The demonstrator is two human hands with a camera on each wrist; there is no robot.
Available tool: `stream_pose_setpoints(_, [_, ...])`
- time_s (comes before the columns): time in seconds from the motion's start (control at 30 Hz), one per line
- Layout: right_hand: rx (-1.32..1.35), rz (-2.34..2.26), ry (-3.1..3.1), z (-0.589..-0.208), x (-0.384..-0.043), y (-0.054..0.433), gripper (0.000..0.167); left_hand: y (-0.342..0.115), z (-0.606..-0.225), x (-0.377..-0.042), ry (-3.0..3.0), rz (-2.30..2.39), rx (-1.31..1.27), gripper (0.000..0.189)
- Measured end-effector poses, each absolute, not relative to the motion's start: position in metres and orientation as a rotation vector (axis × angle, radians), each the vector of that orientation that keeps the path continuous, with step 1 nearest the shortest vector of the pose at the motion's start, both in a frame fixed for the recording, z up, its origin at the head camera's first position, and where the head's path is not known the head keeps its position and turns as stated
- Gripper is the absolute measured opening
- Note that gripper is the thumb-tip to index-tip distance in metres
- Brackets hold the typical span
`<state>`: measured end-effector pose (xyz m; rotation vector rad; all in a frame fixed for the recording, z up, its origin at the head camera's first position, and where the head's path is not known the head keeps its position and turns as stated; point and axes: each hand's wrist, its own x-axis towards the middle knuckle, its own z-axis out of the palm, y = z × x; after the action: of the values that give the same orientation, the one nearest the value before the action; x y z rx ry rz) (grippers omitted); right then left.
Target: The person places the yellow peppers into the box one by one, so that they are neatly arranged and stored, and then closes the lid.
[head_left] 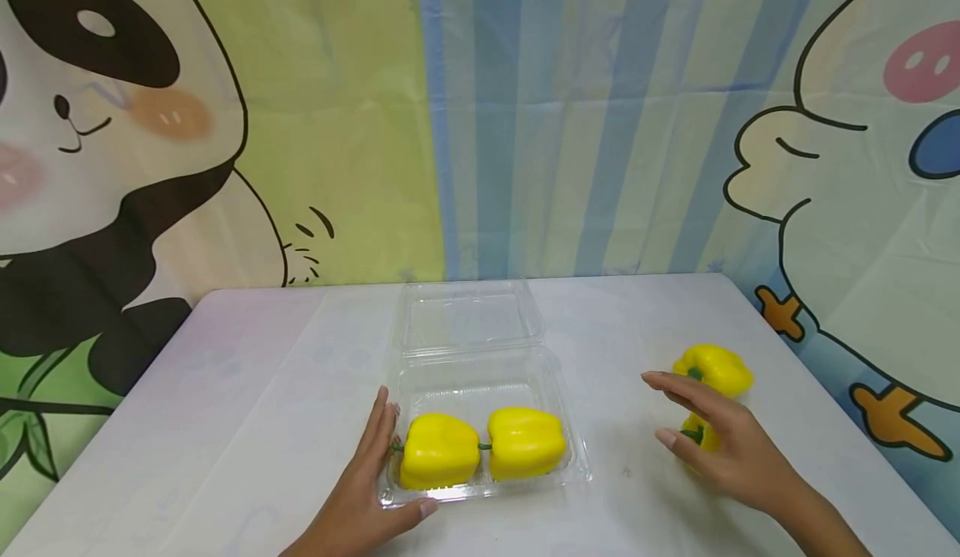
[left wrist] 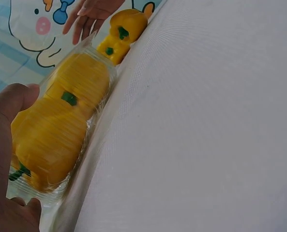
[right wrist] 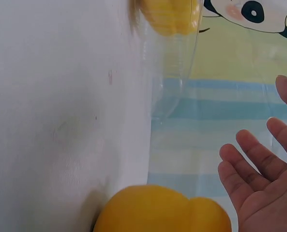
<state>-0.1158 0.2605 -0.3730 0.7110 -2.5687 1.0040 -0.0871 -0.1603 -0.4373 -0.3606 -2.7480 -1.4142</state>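
A clear plastic clamshell box [head_left: 480, 386] lies on the table with its lid [head_left: 471, 319] folded back. Two yellow bell peppers, one on the left [head_left: 438, 454] and one on the right [head_left: 527, 444], sit in the front of its base, green stems pointing left. My left hand [head_left: 367, 486] touches the box's front left corner, fingers straight along the side and thumb by the front edge. Over at the right, my right hand [head_left: 738, 449] is held with fingers extended above two more peppers, a far one [head_left: 720, 369] and a near one [head_left: 709, 440] mostly hidden behind it.
A white cloth covers the table [head_left: 247, 424]. Behind it hangs a curtain [head_left: 360, 123] printed with a panda, stripes and a white cartoon animal. The open lid reaches close to the table's back edge.
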Motion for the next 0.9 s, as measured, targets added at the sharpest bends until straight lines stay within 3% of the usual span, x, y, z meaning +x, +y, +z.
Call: stream_pose_setpoints(0.9, [0.561,1.039,-2.586,-0.377,-0.114,0.298,0.055,-0.159,-0.433,-0.086,-2.809,-1.387,-0.306,0.117])
